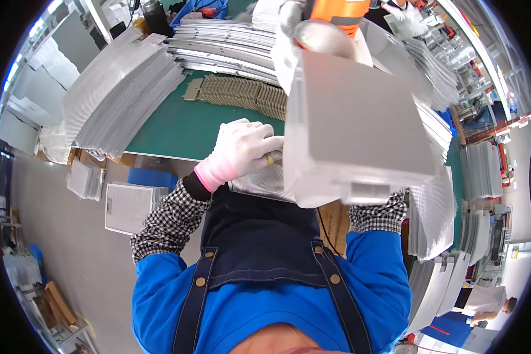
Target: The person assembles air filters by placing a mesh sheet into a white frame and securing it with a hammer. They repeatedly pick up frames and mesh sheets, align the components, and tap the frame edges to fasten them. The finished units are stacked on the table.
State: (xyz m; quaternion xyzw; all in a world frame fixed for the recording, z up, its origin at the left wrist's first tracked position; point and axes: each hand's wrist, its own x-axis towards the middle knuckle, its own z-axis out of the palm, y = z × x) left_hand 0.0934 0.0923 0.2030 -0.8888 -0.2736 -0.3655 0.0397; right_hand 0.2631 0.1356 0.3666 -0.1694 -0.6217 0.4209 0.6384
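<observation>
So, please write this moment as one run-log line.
left hand: gloved, by silver mesh panel | right hand: hidden behind grey box | tan pieces: rowed on green table

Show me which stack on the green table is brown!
The low row of brown pieces, just beyond the left hand; the big stack left of it and the layered stack behind look silvery-grey.

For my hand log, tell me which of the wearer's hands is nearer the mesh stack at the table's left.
Left. The left hand is right of the mesh stack, apart from it; the right hand is hidden behind the grey box, its sleeve farther right.
</observation>
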